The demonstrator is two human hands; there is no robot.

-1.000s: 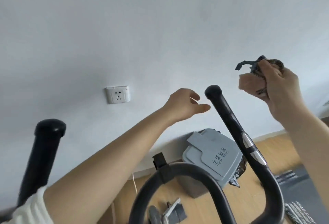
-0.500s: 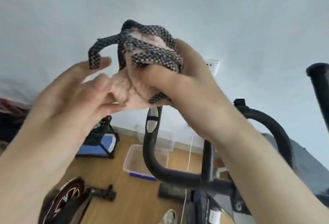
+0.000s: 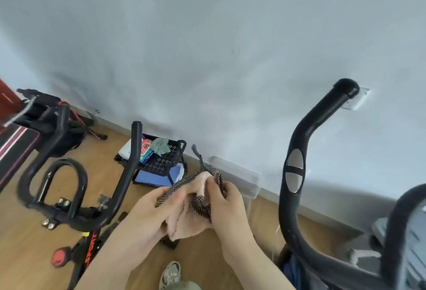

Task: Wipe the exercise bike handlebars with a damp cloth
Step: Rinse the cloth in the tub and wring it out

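Observation:
Both my hands hold a pinkish cloth (image 3: 184, 223) with a black-and-white speckled edge, bunched up low in the middle of the view. My left hand (image 3: 152, 211) grips its left side and my right hand (image 3: 227, 204) pinches the speckled trim on the right. A black curved handlebar (image 3: 292, 209) with a silver sensor pad rises to the right of my hands, apart from the cloth. A second bike's black handlebars (image 3: 129, 169) stand to the left, below and beside my left hand.
A black perforated rack (image 3: 166, 158) with packets and a green rag stands by the white wall. A clear plastic bin (image 3: 239, 179) sits behind my hands. Dark gear (image 3: 69, 128) lies at the far left on the wooden floor. My shoe (image 3: 170, 273) shows below.
My view swung left and down, from the wall to the floor. My hands dropped from face height to lower centre, still working the cloth between them.

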